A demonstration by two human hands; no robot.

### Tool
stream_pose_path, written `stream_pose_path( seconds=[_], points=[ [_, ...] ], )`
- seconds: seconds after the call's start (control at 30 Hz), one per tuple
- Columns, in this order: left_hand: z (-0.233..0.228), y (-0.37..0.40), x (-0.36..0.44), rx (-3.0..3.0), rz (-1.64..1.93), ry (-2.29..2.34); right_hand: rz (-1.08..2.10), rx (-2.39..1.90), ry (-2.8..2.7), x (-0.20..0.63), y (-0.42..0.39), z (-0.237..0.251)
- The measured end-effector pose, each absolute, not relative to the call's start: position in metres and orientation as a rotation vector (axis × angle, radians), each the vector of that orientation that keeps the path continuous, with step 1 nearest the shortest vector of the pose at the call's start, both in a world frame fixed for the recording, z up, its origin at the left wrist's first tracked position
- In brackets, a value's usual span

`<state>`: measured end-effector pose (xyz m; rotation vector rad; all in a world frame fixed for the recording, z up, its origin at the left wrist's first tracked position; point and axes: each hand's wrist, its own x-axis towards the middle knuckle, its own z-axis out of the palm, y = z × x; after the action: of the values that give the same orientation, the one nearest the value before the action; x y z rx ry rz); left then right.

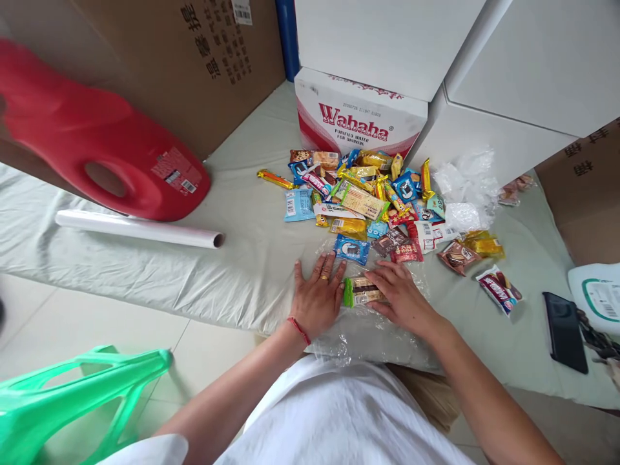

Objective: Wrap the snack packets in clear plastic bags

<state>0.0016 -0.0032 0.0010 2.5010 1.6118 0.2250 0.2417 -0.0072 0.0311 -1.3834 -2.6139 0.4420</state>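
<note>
A sheet of clear plastic film (334, 336) lies crinkled over the front edge of the cloth-covered surface. My left hand (317, 294) presses flat on its left part, fingers spread. Between my hands is a snack bar packet (359, 291) with a green end and a see-through wrapper. My right hand (400, 294) has its fingers over the packet's right end and its thumb on the near side. Just beyond my fingers lie a blue snack packet (352, 249) and a red one (405, 250). Behind these spreads a pile of mixed wrapped snacks (363, 200).
A Wahaha water carton (361, 119) and white boxes (387, 39) stand behind the snacks. Leftward are a red jug (101, 135) and a white film roll (140, 229). A phone (566, 332) lies at right. A green stool (92, 387) stands on the floor.
</note>
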Motion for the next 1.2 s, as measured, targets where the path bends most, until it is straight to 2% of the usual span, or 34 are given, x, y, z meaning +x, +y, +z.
stream_pose_path(
  seconds=[0.73,1.07,1.2],
  points=[
    [0.003,-0.001,0.002,2.525,0.219,1.611,0.413,-1.322,-2.56,0.253,-0.013,0.028],
    [0.002,0.0,-0.024,2.524,0.172,1.673,0.547,-1.361,-2.533,0.263,-0.006,0.017],
    [0.002,0.003,-0.028,2.529,0.144,1.664,0.474,-1.333,-2.476,0.268,-0.015,0.029]
  ],
)
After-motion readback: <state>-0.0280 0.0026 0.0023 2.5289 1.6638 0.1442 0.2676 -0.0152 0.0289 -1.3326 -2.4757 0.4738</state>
